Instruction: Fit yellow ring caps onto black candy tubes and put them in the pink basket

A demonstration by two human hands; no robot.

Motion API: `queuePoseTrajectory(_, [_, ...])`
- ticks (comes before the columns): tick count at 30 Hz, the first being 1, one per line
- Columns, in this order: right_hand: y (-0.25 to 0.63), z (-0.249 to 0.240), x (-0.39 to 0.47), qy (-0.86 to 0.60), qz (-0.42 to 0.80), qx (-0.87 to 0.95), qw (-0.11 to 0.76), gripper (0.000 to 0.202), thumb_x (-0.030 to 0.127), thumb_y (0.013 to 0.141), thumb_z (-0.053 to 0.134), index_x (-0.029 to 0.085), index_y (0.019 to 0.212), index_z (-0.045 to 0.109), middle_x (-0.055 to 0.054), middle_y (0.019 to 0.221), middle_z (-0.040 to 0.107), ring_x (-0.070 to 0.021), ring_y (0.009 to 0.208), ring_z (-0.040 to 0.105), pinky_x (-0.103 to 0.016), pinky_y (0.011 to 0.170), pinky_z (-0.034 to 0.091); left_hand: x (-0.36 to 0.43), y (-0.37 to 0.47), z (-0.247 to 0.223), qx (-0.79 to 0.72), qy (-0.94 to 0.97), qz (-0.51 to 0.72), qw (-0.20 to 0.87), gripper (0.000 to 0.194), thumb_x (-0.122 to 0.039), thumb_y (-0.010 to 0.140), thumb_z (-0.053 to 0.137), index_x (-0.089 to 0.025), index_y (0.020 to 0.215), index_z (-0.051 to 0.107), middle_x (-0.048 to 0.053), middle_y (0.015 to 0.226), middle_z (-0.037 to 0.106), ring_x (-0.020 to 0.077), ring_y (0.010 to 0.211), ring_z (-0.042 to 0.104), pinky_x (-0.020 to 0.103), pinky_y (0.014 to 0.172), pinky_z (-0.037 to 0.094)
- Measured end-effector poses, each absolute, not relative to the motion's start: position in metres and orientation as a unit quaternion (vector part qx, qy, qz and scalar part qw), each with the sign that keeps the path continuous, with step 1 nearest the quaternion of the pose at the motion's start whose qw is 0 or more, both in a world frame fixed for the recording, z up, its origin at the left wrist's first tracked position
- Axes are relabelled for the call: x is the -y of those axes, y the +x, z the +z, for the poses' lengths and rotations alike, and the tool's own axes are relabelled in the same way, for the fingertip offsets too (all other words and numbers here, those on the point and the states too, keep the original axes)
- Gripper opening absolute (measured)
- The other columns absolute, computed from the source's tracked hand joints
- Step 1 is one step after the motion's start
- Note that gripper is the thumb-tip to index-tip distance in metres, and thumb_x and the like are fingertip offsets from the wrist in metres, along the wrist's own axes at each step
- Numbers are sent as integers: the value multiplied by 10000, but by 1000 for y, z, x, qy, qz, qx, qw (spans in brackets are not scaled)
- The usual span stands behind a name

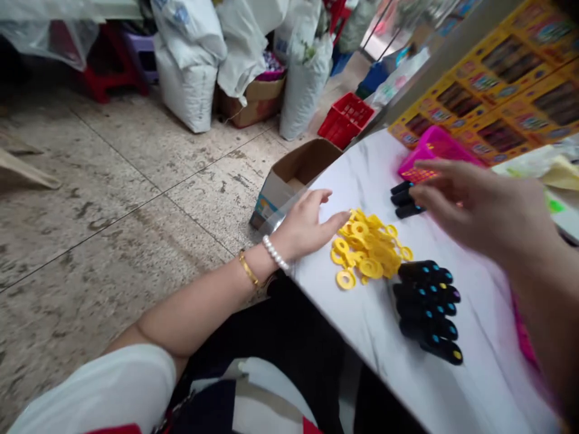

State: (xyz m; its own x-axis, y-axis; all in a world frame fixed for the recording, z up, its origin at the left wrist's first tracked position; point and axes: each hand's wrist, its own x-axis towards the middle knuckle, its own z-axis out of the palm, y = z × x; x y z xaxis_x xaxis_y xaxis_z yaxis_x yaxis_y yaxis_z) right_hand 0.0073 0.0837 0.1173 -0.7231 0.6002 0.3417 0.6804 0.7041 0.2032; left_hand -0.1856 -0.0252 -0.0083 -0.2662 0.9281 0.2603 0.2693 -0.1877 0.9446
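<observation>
Holding perhaps yellow bits (429,146): pink basket (409,163). Left hand (310,224) spread; right hand (486,211): grip unclear.

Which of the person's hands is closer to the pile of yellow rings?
Left. The left hand is beside the yellow rings, its thumb at the pile's edge; the right hand is farther off, near the pink basket.

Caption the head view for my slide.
Left hand beside yellow rings, blurred right hand near black tubes, over a white table.
</observation>
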Motion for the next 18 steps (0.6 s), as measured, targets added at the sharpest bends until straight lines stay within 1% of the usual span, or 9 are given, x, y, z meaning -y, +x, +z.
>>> queuePoseTrajectory(1, [8, 112, -46, -280, -134, 942, 130, 336, 403, 909, 589, 243, 1201, 636, -45, 838, 713, -123, 655, 635, -236, 621, 457, 21, -186, -9, -559, 500, 582, 314, 432, -374, 847, 638, -97, 1165, 542, 170, 1173, 605, 228, 1080, 586, 361, 940, 472])
queuePoseTrajectory(2, [8, 105, -9, -221, -107, 959, 138, 339, 404, 916, 576, 257, 1217, 620, -48, 927, 716, -137, 694, 650, -254, 644, 489, 18, -187, -10, -548, 473, 604, 332, 411, -368, 844, 643, -100, 1141, 551, 165, 1134, 623, 221, 1042, 603, 355, 912, 485])
queuePoseTrajectory(4, [6, 81, 56, -130, -29, 986, 96, 326, 340, 925, 563, 255, 1238, 596, -63, 1101, 682, -181, 918, 662, -292, 777, 536, 18, -189, -10, -513, 433, 646, 363, 343, -327, 848, 638, -97, 1093, 567, 146, 1049, 657, 202, 971, 627, 335, 863, 503])
queuePoseTrajectory(5, [4, 66, 80, -111, -7, 991, 75, 335, 308, 924, 560, 232, 1249, 588, -87, 1197, 640, -209, 1044, 630, -322, 857, 535, 24, -192, -10, -492, 422, 665, 371, 300, -301, 859, 621, -98, 1075, 574, 135, 1023, 667, 190, 951, 633, 323, 850, 507])
queuePoseTrajectory(7, [-2, 36, 108, -110, 3, 993, 50, 394, 256, 906, 573, 183, 1293, 556, -135, 1385, 499, -280, 1277, 475, -421, 1011, 471, 47, -202, -15, -477, 413, 681, 371, 238, -276, 892, 567, -121, 1072, 583, 105, 1037, 673, 165, 961, 635, 292, 856, 505])
queuePoseTrajectory(9, [-6, 14, 114, -131, -12, 990, 53, 511, 244, 886, 597, 162, 1377, 477, -153, 1505, 334, -329, 1396, 292, -520, 1097, 364, 86, -218, -28, -529, 404, 662, 344, 248, -321, 921, 526, -171, 1111, 582, 66, 1093, 662, 145, 1012, 622, 268, 892, 493])
queuePoseTrajectory(11, [-8, 4, 109, -150, -19, 986, 65, 631, 268, 875, 615, 179, 1452, 373, -146, 1545, 248, -332, 1424, 219, -557, 1124, 303, 131, -237, -53, -585, 384, 630, 337, 252, -333, 922, 531, -159, 1094, 593, 69, 1066, 662, 155, 1011, 620, 282, 903, 493])
queuePoseTrajectory(14, [-5, 4, 98, -160, -9, 984, 83, 708, 312, 883, 595, 219, 1503, 266, -136, 1554, 227, -310, 1423, 236, -546, 1126, 308, 191, -260, -99, -679, 324, 556, 352, 262, -345, 939, 515, -112, 1015, 608, 73, 940, 657, 170, 865, 640, 326, 770, 540])
queuePoseTrajectory(18, [-3, 3, 76, -154, -5, 985, 81, 779, 342, 882, 580, 219, 1532, 169, -131, 1550, 241, -303, 1416, 258, -538, 1123, 320, 231, -268, -148, -772, 241, 450, 380, 307, -368, 914, 571, -129, 1105, 592, 66, 1063, 620, 192, 900, 623, 367, 771, 549])
